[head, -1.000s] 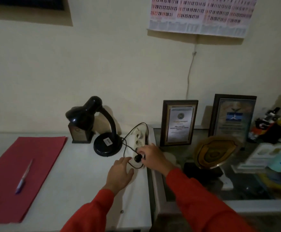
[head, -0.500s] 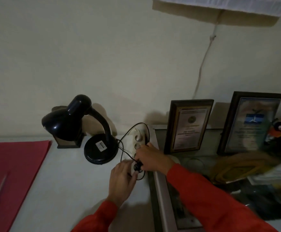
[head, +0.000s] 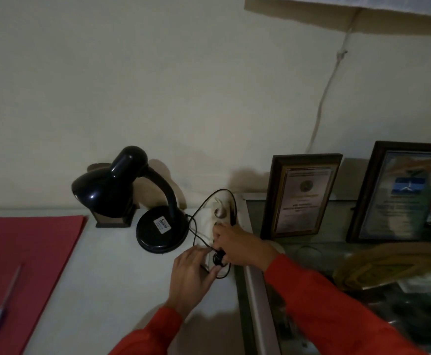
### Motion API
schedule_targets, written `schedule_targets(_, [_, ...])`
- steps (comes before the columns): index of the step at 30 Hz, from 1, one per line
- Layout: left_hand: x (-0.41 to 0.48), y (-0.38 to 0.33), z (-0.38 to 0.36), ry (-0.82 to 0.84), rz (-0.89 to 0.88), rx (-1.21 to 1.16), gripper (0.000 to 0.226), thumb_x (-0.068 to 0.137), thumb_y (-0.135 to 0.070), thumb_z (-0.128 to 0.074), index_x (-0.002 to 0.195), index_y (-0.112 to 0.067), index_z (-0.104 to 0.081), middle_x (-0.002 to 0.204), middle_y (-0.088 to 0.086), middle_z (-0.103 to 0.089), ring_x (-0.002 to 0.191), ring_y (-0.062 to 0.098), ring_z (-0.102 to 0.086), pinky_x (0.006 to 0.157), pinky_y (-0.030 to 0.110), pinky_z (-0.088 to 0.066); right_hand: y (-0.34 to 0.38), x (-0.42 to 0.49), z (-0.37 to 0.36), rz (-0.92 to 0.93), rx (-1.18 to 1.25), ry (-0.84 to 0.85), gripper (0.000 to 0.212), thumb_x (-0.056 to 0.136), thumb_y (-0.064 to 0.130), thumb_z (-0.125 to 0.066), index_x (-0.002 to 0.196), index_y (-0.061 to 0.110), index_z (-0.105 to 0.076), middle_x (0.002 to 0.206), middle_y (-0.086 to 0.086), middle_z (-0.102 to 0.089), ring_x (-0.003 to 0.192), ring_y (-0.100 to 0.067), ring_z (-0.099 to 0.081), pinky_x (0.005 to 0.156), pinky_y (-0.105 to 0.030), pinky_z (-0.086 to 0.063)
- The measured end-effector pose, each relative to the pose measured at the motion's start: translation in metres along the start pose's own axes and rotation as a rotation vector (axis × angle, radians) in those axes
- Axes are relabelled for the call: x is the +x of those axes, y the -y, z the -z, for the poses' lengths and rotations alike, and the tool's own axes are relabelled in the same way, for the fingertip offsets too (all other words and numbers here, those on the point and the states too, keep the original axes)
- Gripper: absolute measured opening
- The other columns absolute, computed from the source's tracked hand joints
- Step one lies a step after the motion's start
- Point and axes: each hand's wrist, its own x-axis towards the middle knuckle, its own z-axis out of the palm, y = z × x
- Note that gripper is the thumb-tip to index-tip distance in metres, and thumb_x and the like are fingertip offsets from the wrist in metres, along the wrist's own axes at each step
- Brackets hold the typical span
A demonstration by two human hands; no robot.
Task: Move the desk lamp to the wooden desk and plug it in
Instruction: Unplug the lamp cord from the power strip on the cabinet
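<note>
Now, starting big: pale counter [head: 86, 290], matte, carrying everything on the left side. Red folder [head: 27, 265] lying flat at its left end, pen [head: 4, 303] on top. Black lamp [head: 137, 201] standing upright near the back wall, well right of the folder, round base [head: 161, 233] flat on the counter, shade drooped toward a small dark block [head: 113, 221] just behind it. Looks bottom-heavy: weight probably sits in the base, gooseneck stiff but bendable, glossy shade likely slick and thin. Best taken by the base or low on the neck, not by the shade. Two framed certificates [head: 301, 198] leaning against the wall to the right, apart from the work.

Smaller: white strip [head: 220, 213] lying along the counter's right edge, just beside the base, sockets facing up. Light and loose by the look of it, likely to slide or tip when pushed on, hence worth pinning. Thin black cord [head: 196, 226] looping from the base over the strip; limp, easy to snag.

Smallest: black plug [head: 218, 258] at the strip's near end. Right hand [head: 240, 245] with a narrow grip pinched around the plug, pressing toward a socket; whether fully seated cannot be told. Left hand [head: 191, 275] not gripping, fingers spread flat, apparently steadying the strip's near end, touching the plug's side. Small rigid plug, best pinched by its body, never the cord.
</note>
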Motion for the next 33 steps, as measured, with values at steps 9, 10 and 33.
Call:
schedule_targets(9, [0.002, -0.001, 0.003, 0.011, 0.012, 0.044, 0.046, 0.082, -0.051, -0.063, 0.118, -0.023, -0.060, 0.118, -0.001, -0.068, 0.117, 0.022, -0.057, 0.096, 0.036, -0.042, -0.003, 0.003, -0.004, -0.072, 0.032, 0.071, 0.035, 0.079, 0.022, -0.072, 0.109, 0.009, -0.060, 0.119, -0.013, -0.048, 0.106, -0.033, -0.050, 0.088, -0.046, -0.049])
schedule_targets(10, [0.002, -0.001, 0.004, 0.019, 0.018, 0.048, 0.047, 0.081, -0.051, -0.063, 0.119, -0.024, -0.060, 0.118, -0.002, -0.068, 0.117, 0.021, -0.056, 0.096, 0.036, -0.041, -0.002, 0.003, -0.004, -0.085, 0.040, 0.069, 0.033, 0.080, 0.021, -0.071, 0.110, 0.010, -0.061, 0.119, -0.014, -0.050, 0.104, -0.034, -0.052, 0.088, -0.046, -0.051])
schedule_targets(33, [0.051, 0.000, 0.055, -0.583, 0.372, -0.495, 0.011, 0.078, -0.015, -0.065, 0.080, -0.023, -0.057, 0.080, -0.003, -0.056, 0.080, 0.021, -0.055, 0.072, 0.034, -0.045, 0.013, -0.016, 0.003, -0.383, 0.671, -0.482, 0.025, 0.089, 0.019, -0.057, 0.111, 0.028, -0.064, 0.076, 0.009, -0.064, 0.054, 0.008, -0.053, 0.052, -0.008, -0.042])
